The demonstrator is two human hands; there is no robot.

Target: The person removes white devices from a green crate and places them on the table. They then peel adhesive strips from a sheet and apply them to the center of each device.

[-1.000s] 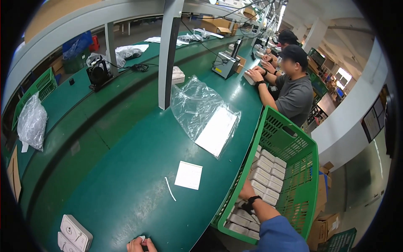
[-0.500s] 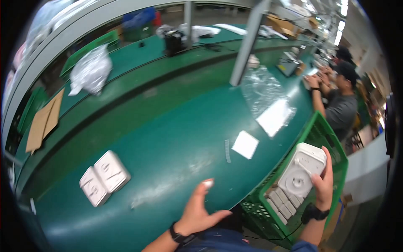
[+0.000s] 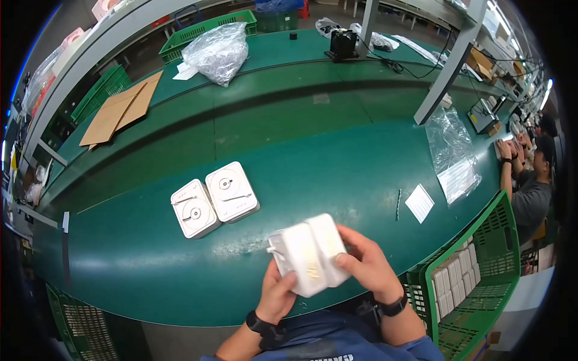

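Note:
In front of me, over the near part of the table, both hands hold what look like two white box-shaped units point(image 3: 308, 249) pressed side by side, with a yellowish patch on the surface facing up. My left hand point(image 3: 278, 295) grips their lower left side, and small parts jut out beside it. My right hand point(image 3: 370, 268) is closed round the right side, thumb on top. On the table to the left, two similar white units with record-player-like faces, a left one point(image 3: 195, 210) and a right one point(image 3: 232, 191), lie close together, each showing a disc and an arm.
A green crate point(image 3: 516, 265) at my right holds rows of white units point(image 3: 454, 280). On the green table point(image 3: 337, 162) lie a white printed sheet point(image 3: 419, 203), a thin strip point(image 3: 398, 204) and clear plastic bags point(image 3: 450, 147). Cardboard point(image 3: 123, 108) lies far left. A co-worker point(image 3: 533, 180) sits far right.
My right hand has brought the white units from over the crate to the table front. My left hand, empty before, now grips them too. The view has turned toward the left.

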